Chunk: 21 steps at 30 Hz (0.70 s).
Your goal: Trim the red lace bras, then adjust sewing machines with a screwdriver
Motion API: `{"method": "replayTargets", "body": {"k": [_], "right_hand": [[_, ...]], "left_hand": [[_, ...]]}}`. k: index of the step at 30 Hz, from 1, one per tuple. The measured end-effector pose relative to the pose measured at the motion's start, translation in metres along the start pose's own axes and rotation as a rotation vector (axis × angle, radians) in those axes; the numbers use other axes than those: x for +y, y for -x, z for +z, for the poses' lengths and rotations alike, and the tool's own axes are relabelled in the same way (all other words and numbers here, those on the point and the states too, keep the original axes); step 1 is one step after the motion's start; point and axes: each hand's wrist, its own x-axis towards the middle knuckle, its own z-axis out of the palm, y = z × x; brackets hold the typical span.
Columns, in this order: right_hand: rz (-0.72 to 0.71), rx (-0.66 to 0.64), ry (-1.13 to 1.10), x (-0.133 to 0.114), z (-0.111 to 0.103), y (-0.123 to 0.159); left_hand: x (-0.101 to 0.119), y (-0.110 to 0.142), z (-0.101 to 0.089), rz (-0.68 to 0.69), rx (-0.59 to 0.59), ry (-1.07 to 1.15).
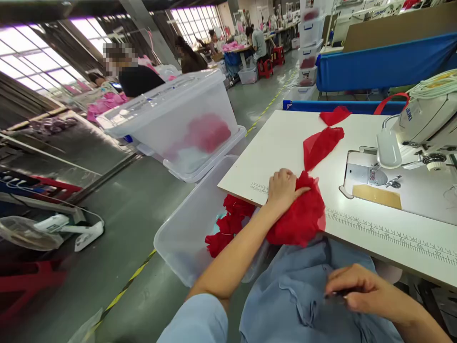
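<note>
Clock positions are read about the left hand [283, 190], with 12 toward the top of the view. This hand grasps a red cloth bundle [298, 216] at the near edge of the table [271, 143], its thumb laid across the folds; part of the bundle hangs over that edge, above the person's blue garment [285, 295]. The right hand [360, 288], between 4 and 5 o'clock, is closed on a small dark tool [344, 293], too blurred to identify and apart from the bundle. Between 1 and 2 o'clock, a nearer red piece [323, 145] tapers toward the bundle, and a farther red piece [335, 116] lies just beyond it; whether they are joined cannot be told. At 8 o'clock, more red cloth [232, 221] rests in an open plastic bin [178, 238]. The sewing machine [424, 128] stands between 2 and 3 o'clock. Judged from this arrangement, the work is partway along: one bundle is in hand, two pieces lie outside it, and the bin's contents may be either finished or awaiting handling.
</note>
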Motion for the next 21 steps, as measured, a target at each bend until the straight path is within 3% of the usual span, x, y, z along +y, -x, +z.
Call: {"method": "replayTargets", "body": {"k": [2,4,7,9,13,16,21], "right_hand": [[-0.091,0.021,-0.16,-0.005,-0.007,0.0],[-0.077,0.182,-0.299,-0.001,-0.007,-0.007],[0.145,0.4,-0.319,0.011,0.003,-0.024],[0.29,0.393,-0.29,0.021,0.013,-0.036],[0.368,0.264,-0.3,0.035,0.028,-0.05],[0.367,0.212,-0.306,0.039,0.034,-0.054],[0.291,0.169,-0.311,0.036,0.041,-0.062]], "left_hand": [[-0.006,0.047,-0.008,0.094,-0.127,0.124],[-0.016,0.096,-0.012,0.099,-0.236,0.283],[-0.034,0.16,-0.008,0.074,-0.284,0.405],[-0.044,0.189,-0.003,0.065,-0.27,0.422],[-0.053,0.217,0.004,0.039,-0.223,0.386],[-0.053,0.223,0.007,0.039,-0.196,0.34],[-0.05,0.227,0.012,0.155,-0.101,0.366]]}}
